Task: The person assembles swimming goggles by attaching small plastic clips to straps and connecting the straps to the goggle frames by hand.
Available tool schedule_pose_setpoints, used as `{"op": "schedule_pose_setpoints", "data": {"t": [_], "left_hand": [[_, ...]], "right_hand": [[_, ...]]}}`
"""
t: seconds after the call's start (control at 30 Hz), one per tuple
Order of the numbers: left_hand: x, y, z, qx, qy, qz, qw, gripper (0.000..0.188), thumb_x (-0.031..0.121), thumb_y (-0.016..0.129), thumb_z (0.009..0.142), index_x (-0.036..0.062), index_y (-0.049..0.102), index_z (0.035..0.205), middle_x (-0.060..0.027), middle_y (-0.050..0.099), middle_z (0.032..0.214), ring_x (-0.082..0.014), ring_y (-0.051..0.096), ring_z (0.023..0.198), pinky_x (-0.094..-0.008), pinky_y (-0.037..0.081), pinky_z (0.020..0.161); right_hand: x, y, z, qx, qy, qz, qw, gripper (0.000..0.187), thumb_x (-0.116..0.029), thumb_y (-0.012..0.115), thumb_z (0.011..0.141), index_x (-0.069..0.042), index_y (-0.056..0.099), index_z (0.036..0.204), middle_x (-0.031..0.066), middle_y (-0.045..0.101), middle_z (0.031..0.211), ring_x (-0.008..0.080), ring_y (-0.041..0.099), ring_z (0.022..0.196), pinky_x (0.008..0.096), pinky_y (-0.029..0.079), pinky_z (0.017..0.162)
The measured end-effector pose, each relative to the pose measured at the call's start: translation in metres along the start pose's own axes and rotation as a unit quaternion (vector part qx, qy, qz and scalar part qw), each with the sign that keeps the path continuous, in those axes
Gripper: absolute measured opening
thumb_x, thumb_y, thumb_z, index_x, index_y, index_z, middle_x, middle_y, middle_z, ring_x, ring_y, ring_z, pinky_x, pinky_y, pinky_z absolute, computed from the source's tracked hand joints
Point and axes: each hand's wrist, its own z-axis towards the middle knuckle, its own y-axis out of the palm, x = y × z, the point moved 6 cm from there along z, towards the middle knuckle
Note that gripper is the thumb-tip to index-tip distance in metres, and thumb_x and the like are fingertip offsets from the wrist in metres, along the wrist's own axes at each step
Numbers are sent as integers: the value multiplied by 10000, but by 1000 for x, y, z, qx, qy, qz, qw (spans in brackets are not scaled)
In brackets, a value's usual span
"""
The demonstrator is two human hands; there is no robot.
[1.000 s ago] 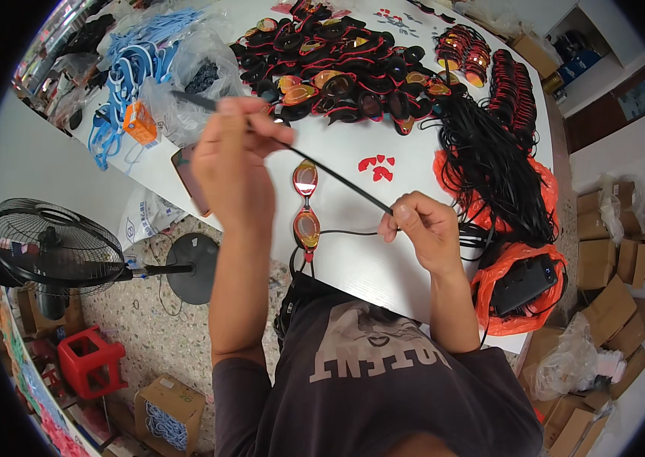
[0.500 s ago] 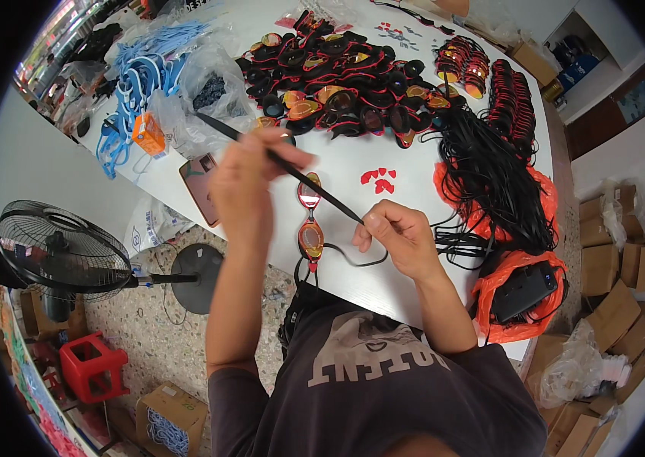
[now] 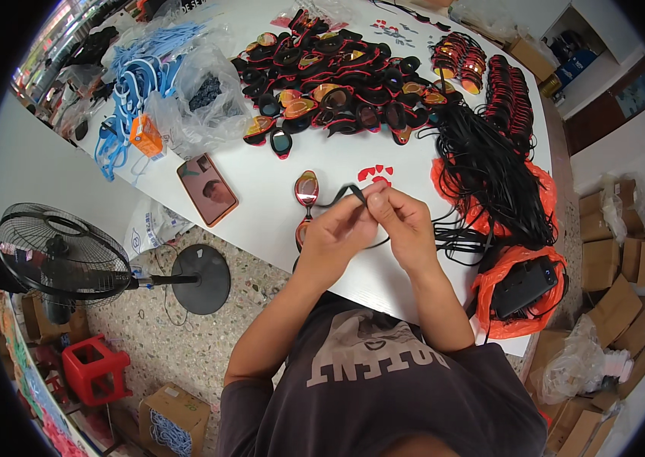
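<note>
A black rubber goggle strap (image 3: 355, 192) is pinched between my two hands, which meet over the white table. The fingers of my left hand (image 3: 335, 238) are closed on it, while my right hand (image 3: 406, 226) grips it between thumb and fingers. A loop of the strap sticks up above the fingertips. Just left of my hands lies a pair of red and black swimming goggles (image 3: 306, 189) with tinted lenses. Its lower lens is partly covered by my left hand. Small red plastic pieces (image 3: 373, 172) lie beyond my fingertips, some hidden by them.
A big heap of goggles (image 3: 330, 95) covers the table's far middle. Black straps (image 3: 490, 179) lie at right, near an orange bag holding a black device (image 3: 524, 291). Phone (image 3: 207, 190), clear plastic bag (image 3: 212, 95) and blue straps (image 3: 136, 91) sit left. A fan (image 3: 63, 247) stands beside the table.
My left hand has come down and right from the upper left to meet my right hand. The strap, stretched straight between them before, is now bent up at my fingertips.
</note>
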Motion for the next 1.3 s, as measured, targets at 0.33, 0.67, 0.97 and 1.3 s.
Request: {"op": "schedule_pose_setpoints", "data": {"t": [0.33, 0.67, 0.97, 1.3], "left_hand": [[30, -36, 7, 244, 96, -53, 964, 273, 223, 482, 958, -29, 572, 903, -143, 658, 848, -227, 665, 789, -341, 498, 787], [44, -71, 12, 275, 127, -96, 948, 288, 251, 502, 951, -22, 596, 953, -105, 650, 804, -202, 671, 729, -243, 492, 562], [42, -59, 11, 226, 131, -32, 965, 296, 216, 497, 955, -47, 609, 1034, -111, 644, 880, -165, 641, 786, -240, 489, 601], [30, -48, 11, 173, 75, 1, 982, 316, 218, 502, 953, -51, 609, 1080, -101, 626, 939, -144, 596, 832, -262, 489, 695]], "right_hand": [[7, -7, -9, 8, 8, -23, 1000, 276, -205, 505, 951, 12, 595, 806, 68, 624, 710, 99, 552, 620, 229, 459, 590], [27, -8, -10, -16, 16, -7, 1000, 277, -215, 499, 954, -2, 598, 807, 66, 647, 780, 97, 549, 658, 233, 455, 600], [35, -4, -10, -34, 36, -27, 998, 307, -250, 459, 972, -10, 607, 852, 48, 641, 796, 72, 497, 634, 219, 427, 616], [43, -1, -13, -71, 58, 14, 996, 306, -263, 405, 990, -12, 567, 1058, 39, 623, 846, 61, 485, 669, 205, 411, 638]]}}
